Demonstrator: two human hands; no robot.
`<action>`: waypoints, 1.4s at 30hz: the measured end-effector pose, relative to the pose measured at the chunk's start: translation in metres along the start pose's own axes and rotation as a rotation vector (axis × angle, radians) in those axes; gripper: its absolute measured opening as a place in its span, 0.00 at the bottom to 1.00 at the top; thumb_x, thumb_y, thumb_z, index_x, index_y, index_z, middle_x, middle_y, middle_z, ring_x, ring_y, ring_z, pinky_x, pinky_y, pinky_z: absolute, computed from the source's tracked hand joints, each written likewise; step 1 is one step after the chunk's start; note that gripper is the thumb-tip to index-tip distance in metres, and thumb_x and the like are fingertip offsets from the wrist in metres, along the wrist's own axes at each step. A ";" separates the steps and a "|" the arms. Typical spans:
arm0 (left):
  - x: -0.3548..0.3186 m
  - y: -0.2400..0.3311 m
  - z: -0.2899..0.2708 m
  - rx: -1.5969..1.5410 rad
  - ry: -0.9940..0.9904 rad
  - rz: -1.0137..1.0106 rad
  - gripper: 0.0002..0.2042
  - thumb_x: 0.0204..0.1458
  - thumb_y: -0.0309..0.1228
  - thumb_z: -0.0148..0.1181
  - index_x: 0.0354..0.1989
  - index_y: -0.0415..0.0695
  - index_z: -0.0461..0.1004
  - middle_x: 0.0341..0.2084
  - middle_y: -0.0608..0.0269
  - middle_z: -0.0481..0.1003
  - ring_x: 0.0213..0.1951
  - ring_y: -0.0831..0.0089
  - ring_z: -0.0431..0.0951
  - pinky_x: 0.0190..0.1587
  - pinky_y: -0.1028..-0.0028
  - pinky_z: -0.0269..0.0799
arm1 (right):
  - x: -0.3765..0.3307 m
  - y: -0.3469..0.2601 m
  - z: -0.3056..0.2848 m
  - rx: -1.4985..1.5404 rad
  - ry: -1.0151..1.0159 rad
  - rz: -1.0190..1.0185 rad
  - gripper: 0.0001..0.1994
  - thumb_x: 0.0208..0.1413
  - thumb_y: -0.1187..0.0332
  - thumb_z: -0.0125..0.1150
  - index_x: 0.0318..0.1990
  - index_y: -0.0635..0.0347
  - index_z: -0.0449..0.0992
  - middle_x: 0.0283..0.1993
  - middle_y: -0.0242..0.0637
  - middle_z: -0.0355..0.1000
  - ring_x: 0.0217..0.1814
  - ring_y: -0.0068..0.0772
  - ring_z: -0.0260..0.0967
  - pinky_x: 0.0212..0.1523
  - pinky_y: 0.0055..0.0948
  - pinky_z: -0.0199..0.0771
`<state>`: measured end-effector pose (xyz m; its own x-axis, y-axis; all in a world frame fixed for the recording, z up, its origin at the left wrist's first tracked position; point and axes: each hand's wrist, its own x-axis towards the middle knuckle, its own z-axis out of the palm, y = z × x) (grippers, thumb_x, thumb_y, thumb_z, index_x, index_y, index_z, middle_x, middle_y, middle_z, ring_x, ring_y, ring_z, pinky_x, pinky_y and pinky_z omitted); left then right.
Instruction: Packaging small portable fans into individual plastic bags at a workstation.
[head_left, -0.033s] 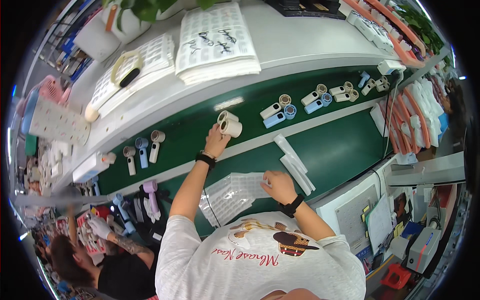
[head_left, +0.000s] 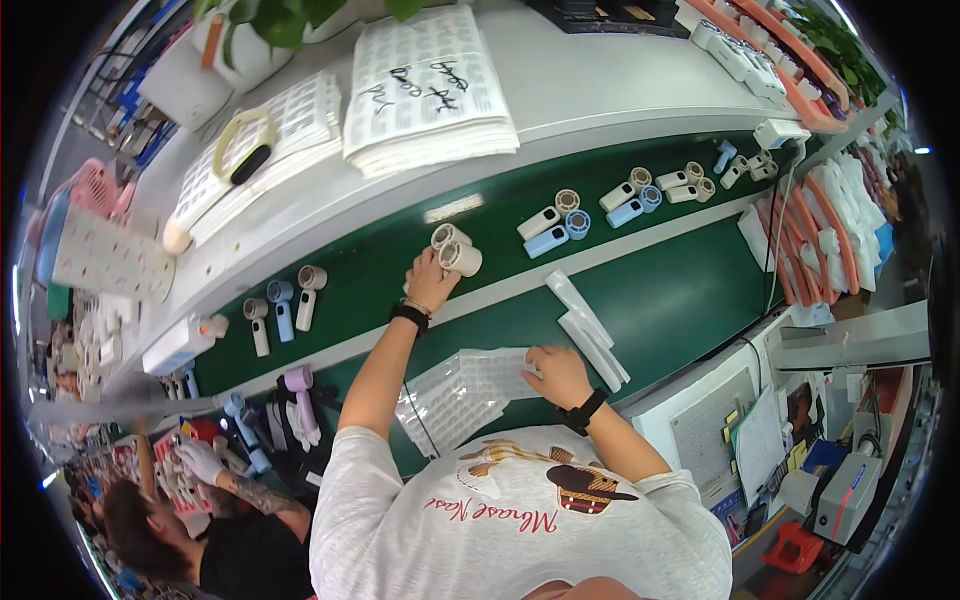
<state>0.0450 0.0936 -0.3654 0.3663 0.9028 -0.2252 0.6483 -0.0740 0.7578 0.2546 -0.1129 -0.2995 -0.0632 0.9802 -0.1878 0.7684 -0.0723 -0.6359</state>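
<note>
My left hand (head_left: 430, 283) reaches over the green belt, its fingers closed around a cream handheld fan (head_left: 461, 259). Another cream handheld fan (head_left: 447, 235) lies right behind it; how far the fingers also touch that one is hidden. My right hand (head_left: 560, 375) rests closer to me with curled fingers on the right edge of a translucent sheet of labels (head_left: 455, 405). This sheet, marked with rows of small rectangles, lies on the green work surface in front of my chest. Long clear plastic strips (head_left: 590, 330) lie just right of that hand.
Cream and blue handheld fans (head_left: 546, 240) lie in groups along the belt to the right; several more (head_left: 283, 310) lie left. Paper stacks (head_left: 430, 100) cover the shelf beyond. A co-worker's gloved hand (head_left: 203, 462) is at lower left. Pink trays (head_left: 825, 230) stand at right.
My left hand and the cream fans have shifted very slightly to the left. My right hand stays on the label sheet.
</note>
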 end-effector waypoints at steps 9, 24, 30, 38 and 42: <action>0.033 -0.052 0.045 0.624 0.064 0.123 0.28 0.46 0.37 0.62 0.57 0.46 0.63 0.61 0.55 0.57 0.63 0.55 0.54 0.59 0.47 0.50 | 0.009 0.049 0.030 -0.161 0.055 -0.020 0.15 0.40 0.66 0.67 0.39 0.51 0.75 0.39 0.34 0.69 0.49 0.40 0.63 0.48 0.38 0.63; -0.186 0.053 0.055 0.149 -0.147 0.394 0.19 0.47 0.39 0.63 0.44 0.44 0.70 0.41 0.57 0.73 0.43 0.57 0.73 0.46 0.61 0.65 | -0.015 0.027 0.013 0.213 -0.090 -0.242 0.05 0.47 0.68 0.64 0.29 0.59 0.76 0.31 0.36 0.71 0.37 0.41 0.68 0.38 0.35 0.69; -0.206 0.076 0.051 0.048 0.051 0.322 0.11 0.48 0.38 0.63 0.31 0.44 0.73 0.27 0.60 0.75 0.32 0.58 0.75 0.35 0.64 0.67 | -0.037 -0.011 -0.032 0.489 -0.091 -0.160 0.07 0.47 0.68 0.65 0.29 0.62 0.76 0.30 0.39 0.73 0.34 0.40 0.71 0.34 0.32 0.71; -0.213 0.113 0.017 0.060 0.040 0.411 0.10 0.46 0.36 0.65 0.25 0.42 0.75 0.22 0.58 0.75 0.27 0.59 0.76 0.30 0.66 0.69 | -0.050 -0.018 -0.058 0.257 -0.055 -0.262 0.08 0.48 0.66 0.65 0.29 0.61 0.76 0.27 0.37 0.73 0.31 0.38 0.68 0.33 0.33 0.68; -0.220 0.113 0.003 0.047 0.032 0.399 0.11 0.47 0.37 0.64 0.25 0.42 0.75 0.22 0.57 0.76 0.27 0.59 0.76 0.30 0.67 0.69 | -0.052 -0.039 -0.073 0.310 -0.051 -0.225 0.08 0.48 0.65 0.65 0.30 0.58 0.76 0.28 0.34 0.73 0.31 0.37 0.66 0.35 0.32 0.66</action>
<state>0.0403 -0.1144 -0.2322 0.5750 0.8120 0.1007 0.4893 -0.4399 0.7530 0.2743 -0.1479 -0.2104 -0.2460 0.9680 -0.0497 0.5032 0.0836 -0.8601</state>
